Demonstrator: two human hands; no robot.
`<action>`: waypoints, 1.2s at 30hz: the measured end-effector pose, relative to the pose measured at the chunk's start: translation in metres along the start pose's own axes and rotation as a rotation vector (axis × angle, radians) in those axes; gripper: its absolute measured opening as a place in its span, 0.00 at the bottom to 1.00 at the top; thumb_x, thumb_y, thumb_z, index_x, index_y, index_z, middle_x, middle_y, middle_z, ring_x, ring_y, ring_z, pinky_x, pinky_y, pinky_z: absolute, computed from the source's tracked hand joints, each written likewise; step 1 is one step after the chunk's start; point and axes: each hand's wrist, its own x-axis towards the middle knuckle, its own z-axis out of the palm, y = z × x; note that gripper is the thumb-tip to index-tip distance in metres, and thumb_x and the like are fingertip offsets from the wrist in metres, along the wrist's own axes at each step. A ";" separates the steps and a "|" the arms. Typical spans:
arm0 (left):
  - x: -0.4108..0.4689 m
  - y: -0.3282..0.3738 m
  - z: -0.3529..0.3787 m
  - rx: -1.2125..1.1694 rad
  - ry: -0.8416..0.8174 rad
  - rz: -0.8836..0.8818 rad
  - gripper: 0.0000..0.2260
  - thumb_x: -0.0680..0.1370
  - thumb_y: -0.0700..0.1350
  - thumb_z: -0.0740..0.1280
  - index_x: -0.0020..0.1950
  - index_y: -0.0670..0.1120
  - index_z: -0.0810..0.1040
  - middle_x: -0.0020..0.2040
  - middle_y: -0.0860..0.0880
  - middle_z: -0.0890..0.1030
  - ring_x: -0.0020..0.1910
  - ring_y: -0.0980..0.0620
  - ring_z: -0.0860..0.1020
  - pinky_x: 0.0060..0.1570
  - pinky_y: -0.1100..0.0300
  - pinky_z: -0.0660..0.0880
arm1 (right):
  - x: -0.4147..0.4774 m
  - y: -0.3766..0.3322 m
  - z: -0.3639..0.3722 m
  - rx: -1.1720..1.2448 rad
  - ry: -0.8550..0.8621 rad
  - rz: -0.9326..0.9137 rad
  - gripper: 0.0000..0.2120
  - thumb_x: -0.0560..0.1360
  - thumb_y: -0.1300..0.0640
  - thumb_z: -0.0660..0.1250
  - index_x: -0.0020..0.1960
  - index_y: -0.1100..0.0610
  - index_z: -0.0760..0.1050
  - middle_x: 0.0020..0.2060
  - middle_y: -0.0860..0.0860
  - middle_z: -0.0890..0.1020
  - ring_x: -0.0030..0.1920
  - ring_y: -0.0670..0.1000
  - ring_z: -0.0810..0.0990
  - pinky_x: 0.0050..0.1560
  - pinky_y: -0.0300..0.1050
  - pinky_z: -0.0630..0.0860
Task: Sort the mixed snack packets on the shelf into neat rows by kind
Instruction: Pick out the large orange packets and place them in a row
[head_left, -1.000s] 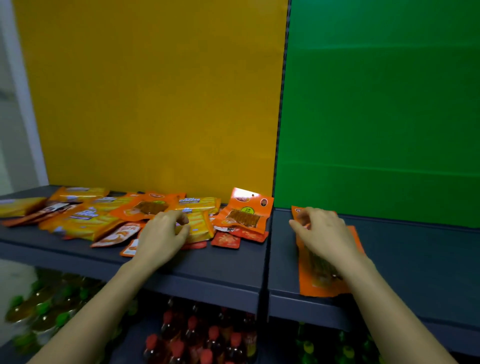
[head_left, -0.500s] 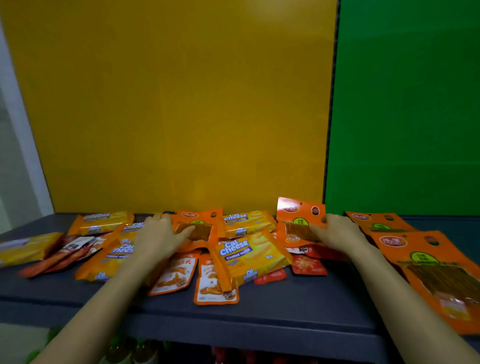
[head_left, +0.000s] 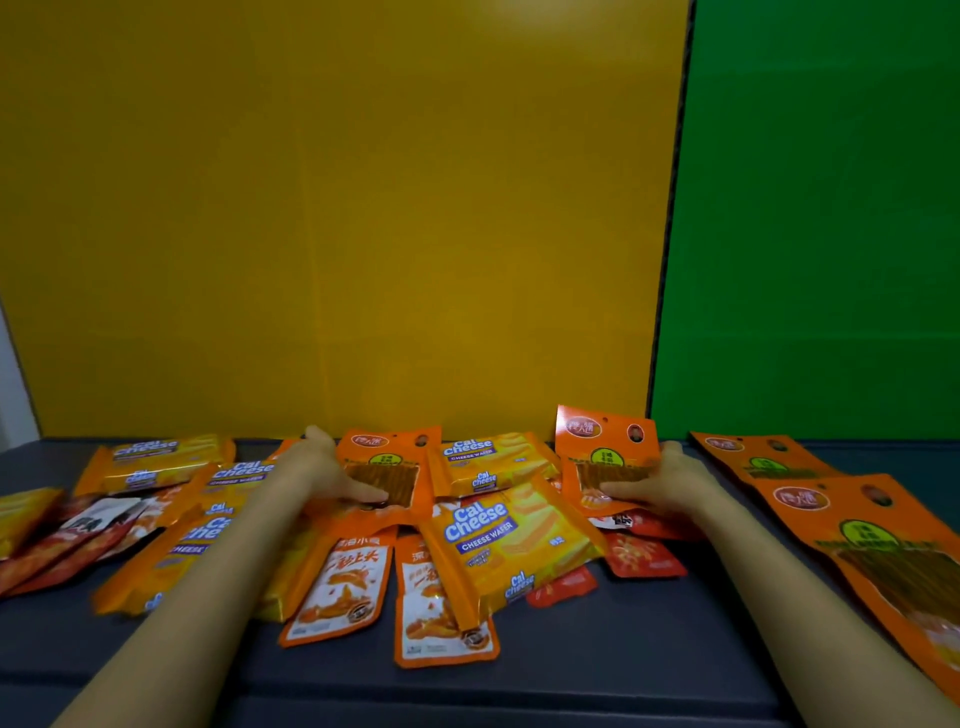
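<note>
Head view shows us both hands on one kind of packet. The left hand (head_left: 322, 475) pinches an orange strip pouch (head_left: 387, 467) at its clear window, thumb on top. The right hand (head_left: 657, 486) holds a second orange pouch (head_left: 605, 447) tipped up near the yellow back panel (head_left: 337, 208), its grip closed round the lower edge. Blur hides the fingers underneath, so the full pinch is our guess. We judge both pouches are bound for the matching pouches (head_left: 852, 525) laid in a row on the right, below the green panel (head_left: 821, 234). Cal Cheese wafer packs (head_left: 498, 535) and red sachets (head_left: 641, 561) overlap in the heap between the hands. Bare shelf (head_left: 597, 670) runs along the front edge and behind that row.
</note>
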 end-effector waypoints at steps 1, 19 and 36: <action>0.000 0.002 -0.002 -0.024 -0.019 -0.007 0.49 0.65 0.56 0.76 0.72 0.35 0.52 0.72 0.38 0.66 0.70 0.40 0.67 0.64 0.52 0.68 | 0.002 0.001 -0.001 0.030 0.001 0.011 0.47 0.61 0.41 0.77 0.70 0.61 0.59 0.67 0.59 0.70 0.67 0.59 0.70 0.64 0.52 0.70; -0.003 -0.017 -0.014 -0.965 -0.069 0.156 0.15 0.70 0.33 0.72 0.55 0.40 0.77 0.41 0.43 0.81 0.33 0.48 0.77 0.34 0.58 0.74 | 0.001 0.005 -0.013 0.270 0.107 0.101 0.27 0.62 0.51 0.79 0.54 0.62 0.73 0.51 0.57 0.80 0.54 0.59 0.79 0.55 0.52 0.76; -0.105 0.073 -0.045 -1.340 0.061 0.416 0.08 0.73 0.36 0.68 0.46 0.48 0.76 0.24 0.54 0.81 0.21 0.60 0.79 0.21 0.68 0.75 | -0.090 0.035 -0.123 0.936 0.219 -0.157 0.04 0.76 0.59 0.66 0.51 0.56 0.76 0.44 0.54 0.81 0.39 0.52 0.80 0.40 0.46 0.78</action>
